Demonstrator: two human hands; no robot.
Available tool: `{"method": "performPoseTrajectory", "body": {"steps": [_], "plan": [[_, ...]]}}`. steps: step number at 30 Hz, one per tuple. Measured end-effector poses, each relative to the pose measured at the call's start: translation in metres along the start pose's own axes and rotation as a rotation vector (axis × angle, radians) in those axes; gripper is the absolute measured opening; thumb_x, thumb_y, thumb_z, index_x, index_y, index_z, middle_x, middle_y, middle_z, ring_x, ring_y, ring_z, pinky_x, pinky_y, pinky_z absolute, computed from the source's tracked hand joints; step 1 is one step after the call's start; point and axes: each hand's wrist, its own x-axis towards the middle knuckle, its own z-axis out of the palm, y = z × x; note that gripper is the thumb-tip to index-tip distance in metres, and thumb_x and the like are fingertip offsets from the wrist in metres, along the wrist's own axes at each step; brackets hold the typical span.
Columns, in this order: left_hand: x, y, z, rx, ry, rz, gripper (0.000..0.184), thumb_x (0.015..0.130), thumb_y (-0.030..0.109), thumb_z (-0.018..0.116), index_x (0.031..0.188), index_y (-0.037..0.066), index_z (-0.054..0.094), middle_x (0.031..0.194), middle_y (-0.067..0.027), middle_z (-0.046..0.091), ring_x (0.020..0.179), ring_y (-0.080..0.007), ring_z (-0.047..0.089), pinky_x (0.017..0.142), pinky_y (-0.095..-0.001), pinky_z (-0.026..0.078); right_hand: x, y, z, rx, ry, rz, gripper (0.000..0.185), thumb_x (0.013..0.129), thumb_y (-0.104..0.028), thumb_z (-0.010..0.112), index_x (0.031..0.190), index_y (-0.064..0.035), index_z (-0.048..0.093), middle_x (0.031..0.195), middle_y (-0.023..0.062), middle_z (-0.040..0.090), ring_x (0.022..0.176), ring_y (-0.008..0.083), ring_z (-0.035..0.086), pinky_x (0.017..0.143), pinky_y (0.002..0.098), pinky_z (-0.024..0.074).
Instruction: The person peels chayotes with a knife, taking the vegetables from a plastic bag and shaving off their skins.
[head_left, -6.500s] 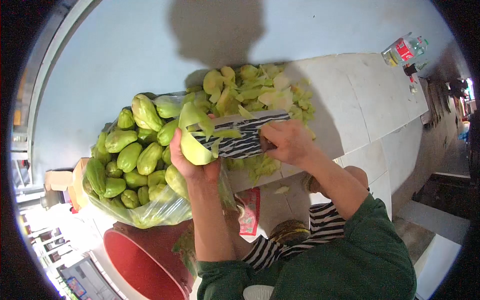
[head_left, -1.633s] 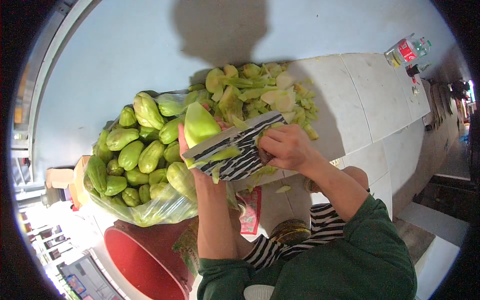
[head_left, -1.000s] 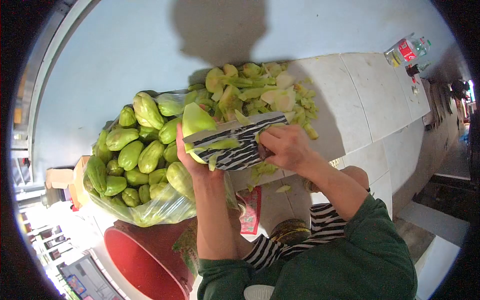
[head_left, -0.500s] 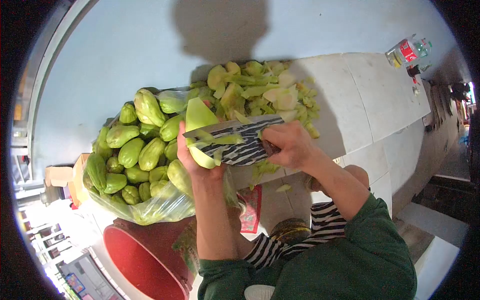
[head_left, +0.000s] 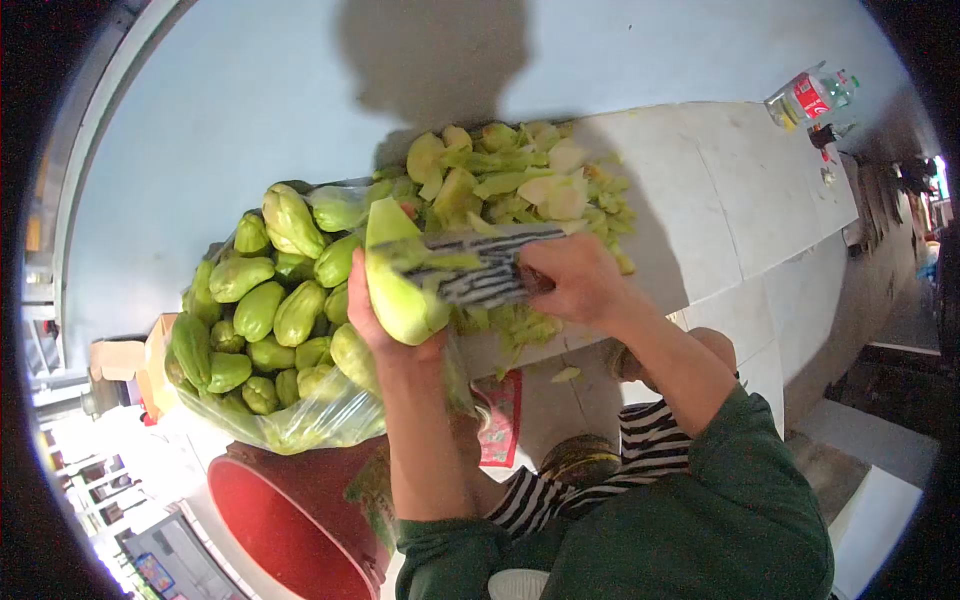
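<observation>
My left hand is wrapped round a pale green peeled chayote, held upright beside the bag. In my right hand is the dark handle of a wide knife, whose blade shows black and white stripes and has bits of peel on it. The blade lies across the chayote and is blurred at its far end. Behind the knife a heap of peels and cut pieces covers part of the tiled ledge. Unpeeled chayotes fill a clear plastic bag to the left.
Below the bag a red bucket lies tilted. A plastic bottle with a red label is at the ledge's far right. A cardboard box sits left of the bag, and a red patterned cloth hangs under the ledge.
The knife has been shifting up and down over the chayote, and its blade now leaves more of the chayote's lower end in view. Both hands have kept their hold.
</observation>
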Motion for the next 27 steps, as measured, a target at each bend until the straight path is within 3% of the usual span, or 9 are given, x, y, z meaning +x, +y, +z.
{"method": "performPoseTrajectory", "body": {"steps": [3,7,9,11,13,16,17,19,27], "plan": [[0.001,0.005,-0.010,0.022,-0.184,-0.035,0.057,0.096,0.039,0.033,0.137,0.000,0.040,0.135,-0.0145,0.049,0.116,-0.0298,0.052,0.100,-0.0462,0.041,0.002,0.007,0.003,-0.108,0.138,0.026,0.025,0.055,-0.012,0.070,0.068,-0.0080,0.050,0.060,0.0064,0.051,0.055,0.0283,0.055,0.049,0.0363,0.0409],[0.000,0.007,0.001,-0.062,-0.239,-0.060,0.059,0.095,0.041,0.034,0.138,0.001,0.039,0.136,-0.0141,0.047,0.115,-0.0311,0.052,0.098,-0.0471,0.043,0.003,-0.012,-0.015,0.013,-0.157,0.090,0.017,0.067,-0.021,0.067,0.075,-0.0101,0.056,0.068,0.0109,0.059,0.068,0.0325,0.062,0.060,0.0428,0.0490],[-0.007,0.003,0.003,0.002,0.028,-0.053,0.058,0.095,0.041,0.035,0.137,0.001,0.040,0.135,-0.0144,0.048,0.111,-0.0303,0.055,0.092,-0.0464,0.047,0.003,-0.009,-0.009,0.042,-0.134,0.100,0.017,0.067,-0.021,0.067,0.075,-0.0096,0.056,0.069,0.0113,0.060,0.070,0.0325,0.063,0.062,0.0433,0.0495],[-0.004,0.005,-0.009,-0.112,-0.458,-0.184,0.058,0.095,0.041,0.035,0.137,0.001,0.040,0.134,-0.0148,0.049,0.113,-0.0306,0.054,0.095,-0.0463,0.046,0.008,0.005,-0.001,-0.111,0.074,0.140,0.020,0.058,-0.012,0.070,0.070,-0.0071,0.054,0.063,0.0121,0.055,0.058,0.0326,0.056,0.052,0.0382,0.0442],[-0.005,0.004,0.001,-0.096,-0.420,-0.178,0.060,0.095,0.043,0.036,0.138,0.001,0.039,0.131,-0.0155,0.051,0.112,-0.0310,0.055,0.091,-0.0485,0.049,0.006,0.000,-0.006,-0.084,0.046,0.107,0.020,0.060,-0.012,0.070,0.072,-0.0063,0.055,0.063,0.0135,0.055,0.058,0.0339,0.056,0.052,0.0388,0.0443],[-0.007,-0.001,0.023,-0.071,0.154,-0.032,0.061,0.094,0.047,0.034,0.137,0.005,0.039,0.114,-0.0170,0.058,0.097,-0.0326,0.059,0.075,-0.0513,0.052,0.007,0.001,0.000,-0.057,0.015,0.133,0.020,0.064,-0.017,0.068,0.077,-0.0062,0.057,0.067,0.0162,0.058,0.065,0.0362,0.059,0.058,0.0429,0.0474],[-0.009,0.001,0.013,-0.069,0.162,-0.032,0.061,0.094,0.047,0.034,0.137,0.005,0.039,0.114,-0.0170,0.058,0.097,-0.0326,0.059,0.075,-0.0513,0.052,0.006,0.003,0.003,-0.073,0.029,0.196,0.021,0.068,-0.021,0.066,0.082,-0.0070,0.059,0.072,0.0176,0.062,0.071,0.0372,0.063,0.064,0.0464,0.0504],[-0.006,0.007,0.004,-0.113,-0.389,-0.269,0.061,0.094,0.047,0.035,0.141,0.007,0.034,0.106,-0.0179,0.059,0.088,-0.0314,0.058,0.071,-0.0459,0.051,0.011,0.012,0.001,-0.082,-0.013,0.349,0.021,0.069,-0.021,0.066,0.083,-0.0064,0.059,0.072,0.0180,0.062,0.071,0.0378,0.063,0.064,0.0471,0.0504],[-0.005,0.007,0.005,-0.096,0.025,-0.127,0.056,0.097,0.047,0.032,0.137,0.010,0.039,0.108,-0.0177,0.058,0.080,-0.0307,0.060,0.068,-0.0422,0.051,0.008,0.005,0.001,-0.119,0.085,0.358,0.023,0.070,-0.019,0.068,0.080,-0.0013,0.056,0.066,0.0181,0.059,0.063,0.0378,0.060,0.057,0.0432,0.0476]]}}
